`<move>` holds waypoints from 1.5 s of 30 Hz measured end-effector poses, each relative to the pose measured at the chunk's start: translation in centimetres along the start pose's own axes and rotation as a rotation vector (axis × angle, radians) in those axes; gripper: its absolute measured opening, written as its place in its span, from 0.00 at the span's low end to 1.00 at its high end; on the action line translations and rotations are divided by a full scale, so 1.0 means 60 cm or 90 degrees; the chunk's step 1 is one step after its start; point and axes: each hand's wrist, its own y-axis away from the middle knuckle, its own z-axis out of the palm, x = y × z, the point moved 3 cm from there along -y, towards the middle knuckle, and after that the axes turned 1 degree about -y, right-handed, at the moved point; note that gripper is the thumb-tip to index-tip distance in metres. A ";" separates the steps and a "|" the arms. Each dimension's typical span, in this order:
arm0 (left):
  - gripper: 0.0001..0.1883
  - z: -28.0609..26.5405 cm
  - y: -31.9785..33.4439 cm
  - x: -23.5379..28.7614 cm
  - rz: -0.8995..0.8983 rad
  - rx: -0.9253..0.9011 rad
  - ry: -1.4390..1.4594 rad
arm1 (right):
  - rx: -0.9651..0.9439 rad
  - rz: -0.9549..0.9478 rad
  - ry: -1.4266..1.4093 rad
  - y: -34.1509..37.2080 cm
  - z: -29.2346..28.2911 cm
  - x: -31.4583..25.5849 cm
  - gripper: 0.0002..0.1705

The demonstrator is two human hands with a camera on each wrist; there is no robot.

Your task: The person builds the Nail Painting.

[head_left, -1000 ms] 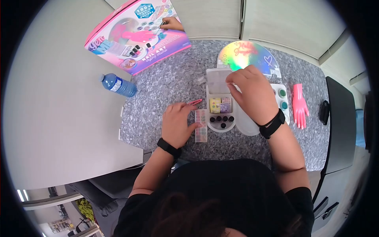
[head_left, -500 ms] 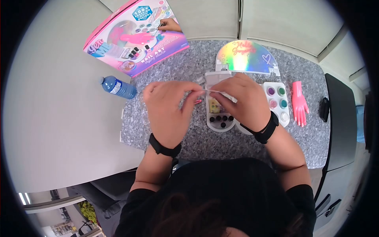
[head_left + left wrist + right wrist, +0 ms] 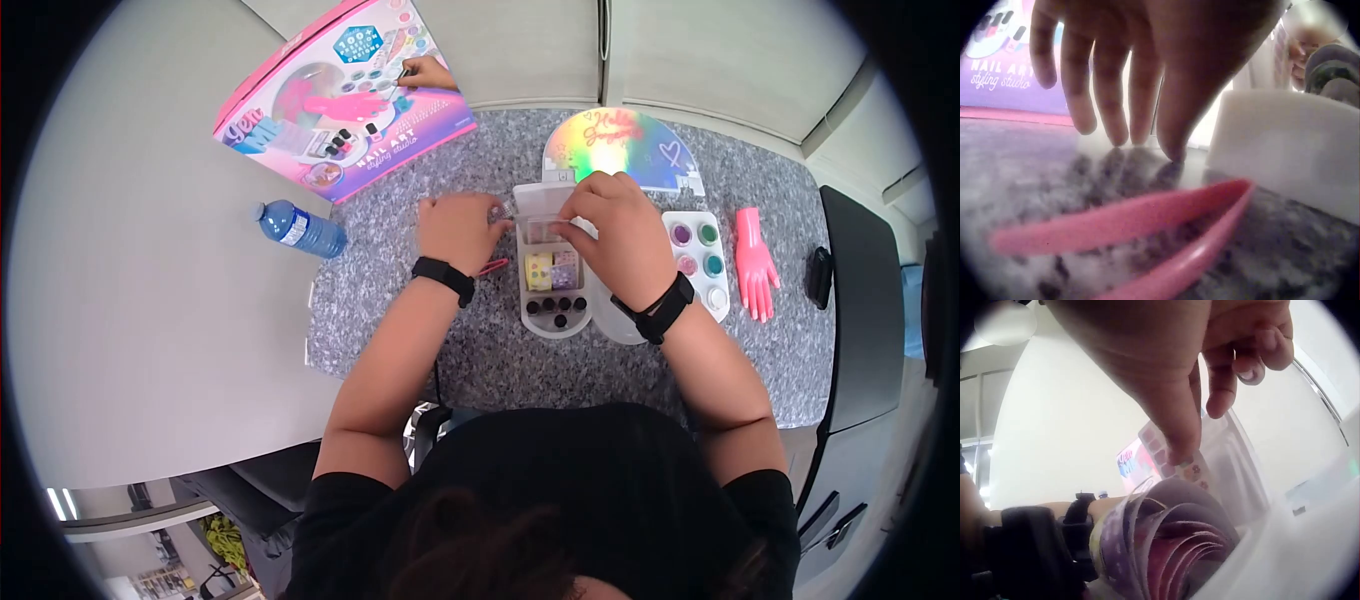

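Observation:
My right hand (image 3: 625,235) pinches a sticker sheet (image 3: 1155,450) between thumb and fingers, over the upper compartment of the white organizer tray (image 3: 528,325). Pink nail shapes and small flowers show on the sheet. Below it in the tray stand a yellow sticker roll (image 3: 539,271) and a purple sticker roll (image 3: 1122,547), with several black-capped polish bottles (image 3: 563,305) in front. My left hand (image 3: 458,230) reaches down left of the tray, extended fingertips close over the granite table, holding nothing visible. Pink tweezers (image 3: 1147,215) lie nearby on the table.
A nail art box (image 3: 350,110) and a blue water bottle (image 3: 303,229) stand at the left. Behind the tray is a shiny half-round panel (image 3: 625,150). A palette of colour pots (image 3: 697,275) and a pink model hand (image 3: 755,260) are on the right.
The left hand rose from the sticker sheet on the table, met the right hand over the tray, then moved left and down. The right hand now holds the sheet at the upper compartment.

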 end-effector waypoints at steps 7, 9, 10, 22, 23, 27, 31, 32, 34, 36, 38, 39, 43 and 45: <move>0.12 0.022 -0.014 0.006 0.015 0.018 0.025 | 0.011 0.002 0.010 0.004 -0.004 -0.001 0.14; 0.11 0.017 -0.003 0.000 0.033 0.031 0.019 | 0.022 -0.005 -0.003 0.002 -0.009 -0.005 0.16; 0.10 0.010 0.004 -0.004 0.055 0.044 0.014 | 0.027 -0.008 -0.001 0.002 -0.012 -0.008 0.18; 0.07 -0.021 0.132 -0.036 0.101 0.027 0.262 | 0.056 -0.049 -0.033 -0.001 -0.031 -0.037 0.16; 0.07 -0.022 0.132 -0.035 0.081 0.026 0.233 | 0.062 -0.061 -0.040 -0.001 -0.030 -0.038 0.15; 0.08 -0.022 0.129 -0.032 0.038 -0.022 0.194 | 0.037 -0.065 -0.045 0.001 -0.027 -0.039 0.15; 0.06 -0.018 0.131 -0.038 -0.043 -0.067 0.312 | 0.010 -0.091 -0.070 0.006 -0.015 -0.042 0.16; 0.06 -0.027 0.134 -0.042 -0.055 -0.026 0.386 | 0.007 -0.106 -0.079 0.008 -0.013 -0.044 0.16; 0.06 -0.045 0.141 -0.045 -0.066 0.016 0.460 | 0.035 -0.113 -0.076 0.007 -0.011 -0.055 0.18; 0.09 -0.069 0.150 -0.043 -0.089 0.069 0.621 | 0.062 -0.120 -0.074 0.007 -0.013 -0.067 0.20; 0.09 -0.104 0.158 -0.016 -0.032 0.087 0.641 | 0.075 -0.124 -0.115 0.007 -0.020 -0.079 0.21; 0.09 -0.121 0.161 0.000 0.027 0.104 0.659 | 0.071 -0.125 -0.117 0.009 -0.017 -0.078 0.21; 0.09 -0.146 0.165 0.029 0.092 0.104 0.601 | 0.018 -0.085 -0.291 0.016 -0.021 -0.079 0.16; 0.09 -0.148 0.162 0.028 0.045 0.126 0.701 | 0.003 -0.056 -0.321 0.013 -0.038 -0.083 0.15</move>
